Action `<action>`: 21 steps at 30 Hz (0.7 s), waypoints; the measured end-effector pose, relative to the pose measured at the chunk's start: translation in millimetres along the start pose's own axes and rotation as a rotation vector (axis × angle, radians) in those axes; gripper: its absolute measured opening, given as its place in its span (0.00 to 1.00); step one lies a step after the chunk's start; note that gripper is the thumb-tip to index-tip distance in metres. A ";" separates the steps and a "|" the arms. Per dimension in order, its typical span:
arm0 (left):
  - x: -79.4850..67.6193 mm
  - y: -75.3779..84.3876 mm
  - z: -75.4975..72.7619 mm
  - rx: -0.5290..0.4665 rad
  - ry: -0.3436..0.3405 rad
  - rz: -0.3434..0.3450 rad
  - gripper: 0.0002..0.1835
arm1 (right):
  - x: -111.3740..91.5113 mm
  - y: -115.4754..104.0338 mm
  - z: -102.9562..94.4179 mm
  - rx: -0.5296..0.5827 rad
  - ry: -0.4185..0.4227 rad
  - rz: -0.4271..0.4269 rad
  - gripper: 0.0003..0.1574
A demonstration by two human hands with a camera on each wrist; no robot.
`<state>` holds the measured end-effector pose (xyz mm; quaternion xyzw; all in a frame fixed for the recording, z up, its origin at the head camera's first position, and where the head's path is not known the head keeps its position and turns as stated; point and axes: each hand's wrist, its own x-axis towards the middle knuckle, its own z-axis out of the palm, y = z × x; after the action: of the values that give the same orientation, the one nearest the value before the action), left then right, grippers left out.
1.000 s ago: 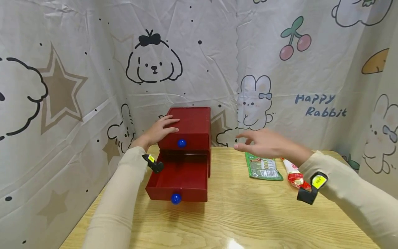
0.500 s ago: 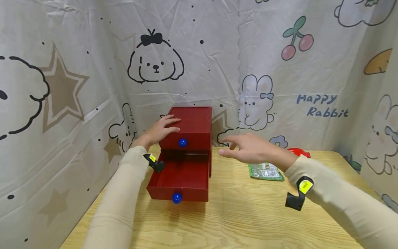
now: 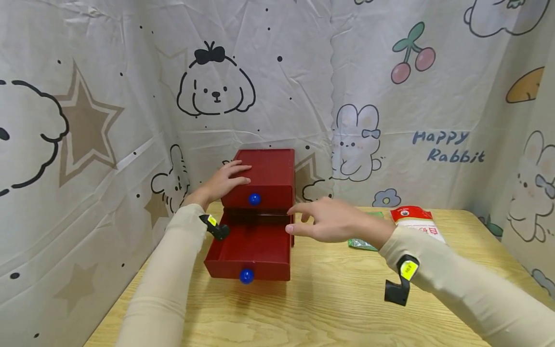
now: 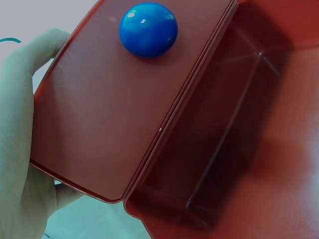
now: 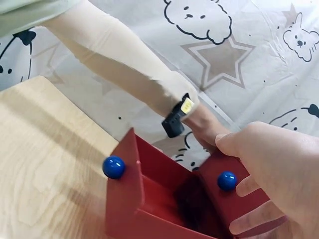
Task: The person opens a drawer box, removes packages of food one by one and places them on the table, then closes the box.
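A small red drawer box [image 3: 270, 166] stands on the table with its lower drawer [image 3: 269, 271] pulled out; the drawer's visible inside holds nothing. Both drawer fronts bear a blue knob [image 3: 254, 199]. My left hand [image 3: 218, 184] rests on the box's top left edge, fingers extended over the top. In the left wrist view, that hand [image 4: 15, 109] reaches around the corner beside the upper drawer front. My right hand [image 3: 334, 220] hovers just right of the box, fingers loosely bent and holding nothing. From the right wrist view, its fingers [image 5: 254, 219] overlap the upper drawer front.
A green packet [image 3: 361, 244] lies on the wooden table [image 3: 338, 299], partly behind my right forearm. Beside it is a red and white packet [image 3: 412, 212], also partly covered. A printed cloth [image 3: 277, 96] hangs behind and along the sides.
My right hand has moved left and slightly lower, from over the packets to beside the drawer box. My left hand and the pulled-out drawer have stayed put.
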<state>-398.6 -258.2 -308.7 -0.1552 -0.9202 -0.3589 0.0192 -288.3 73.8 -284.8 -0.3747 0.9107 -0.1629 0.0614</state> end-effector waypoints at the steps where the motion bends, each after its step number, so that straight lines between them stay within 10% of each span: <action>1: -0.4 0.0 -0.2 -0.001 0.000 0.000 0.32 | 0.5 -0.7 2.4 0.013 0.003 -0.012 0.40; 21: -0.9 -0.2 1.2 -0.006 0.012 -0.033 0.33 | 16.1 -35.1 40.3 0.098 0.041 -0.282 0.28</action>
<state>-397.7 -257.9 -309.9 -0.1378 -0.9214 -0.3629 0.0182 -267.1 29.0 -310.4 -0.4920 0.8411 -0.2217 0.0376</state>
